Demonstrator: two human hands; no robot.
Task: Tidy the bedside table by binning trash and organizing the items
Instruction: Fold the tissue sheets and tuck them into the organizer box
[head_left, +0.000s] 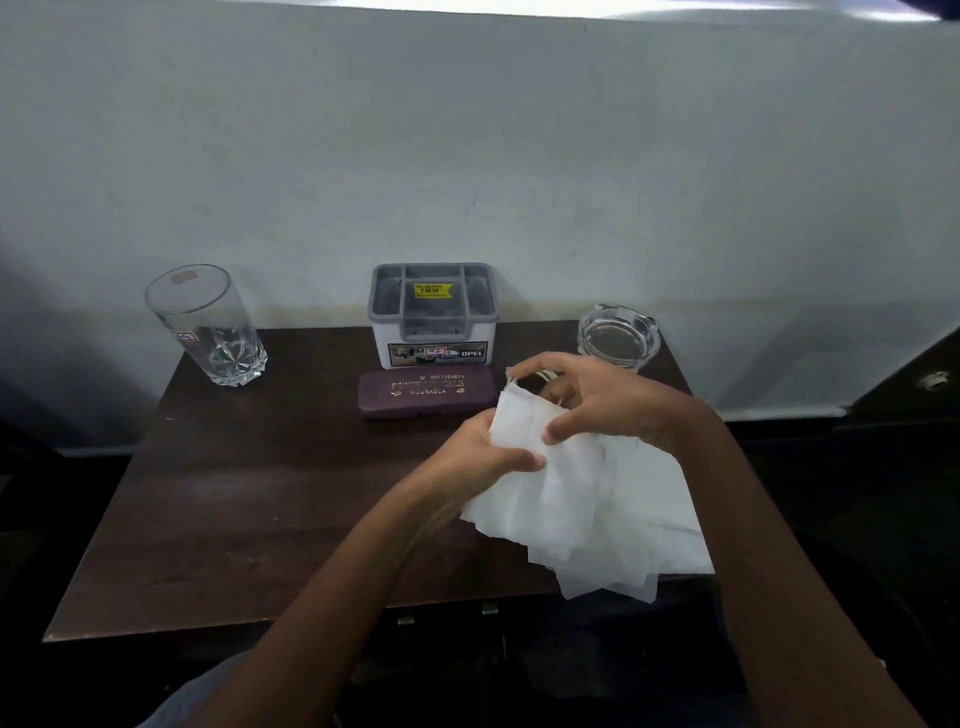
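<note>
Head view: white tissue gripped by both hands above the near right of the counter.
Left hand is pinched on its left edge, right hand on its top corner. At the far edge are seen a glass left, grey organizer centre, ashtray right; a maroon spectacle case lies just before the organizer.

I'm in a plain bedroom corner: my small dark table against a bare wall, drinking glass at eleven o'clock, spectacle case at twelve.
</note>
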